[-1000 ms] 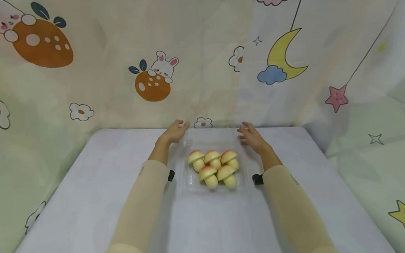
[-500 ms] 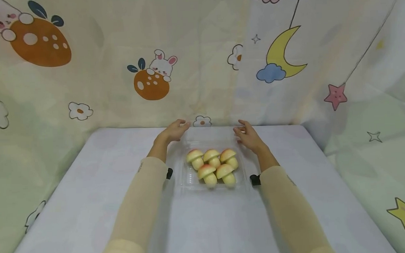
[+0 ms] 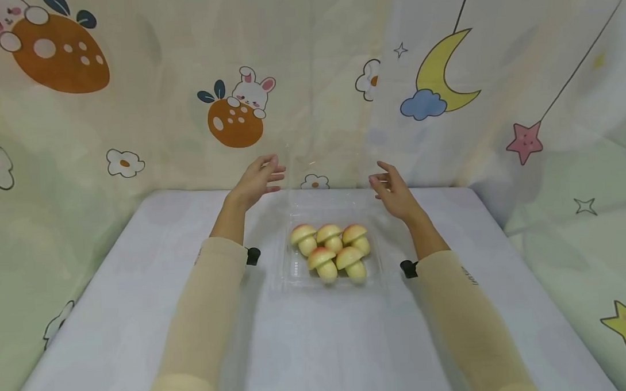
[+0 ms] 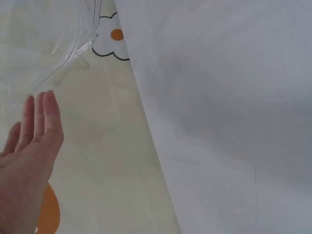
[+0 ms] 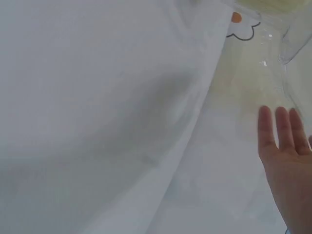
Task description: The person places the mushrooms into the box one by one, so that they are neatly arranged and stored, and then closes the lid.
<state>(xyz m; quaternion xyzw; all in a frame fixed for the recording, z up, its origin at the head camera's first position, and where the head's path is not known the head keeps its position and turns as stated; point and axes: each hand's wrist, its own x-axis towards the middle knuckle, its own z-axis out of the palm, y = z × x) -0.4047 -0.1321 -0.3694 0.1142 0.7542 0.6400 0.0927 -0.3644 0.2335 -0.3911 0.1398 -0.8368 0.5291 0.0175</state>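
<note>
A clear plastic box (image 3: 297, 273) stands on the table, holding several pale yellow mushroom-shaped pieces (image 3: 326, 265) with reddish tops. Its transparent lid (image 3: 312, 163) is joined at the far side and tilted up; its outline is faint. My left hand (image 3: 252, 181) is at the lid's left edge with fingers extended, and in the left wrist view its fingertips are close to the clear plastic (image 4: 44, 44). On the opposite side, my right hand (image 3: 396, 195) has loosely extended fingers near the lid's right edge (image 5: 287, 63). Whether either hand touches the lid, I cannot tell.
A white cloth covers the table (image 3: 318, 345). Directly behind its far edge hangs a printed curtain (image 3: 310, 103) with rabbits, flowers and a moon, and it also runs along both sides.
The box's lid has swung up from lying back over the table. Both hands have risen, the left one also shifting left. The pieces stay in place in the box.
</note>
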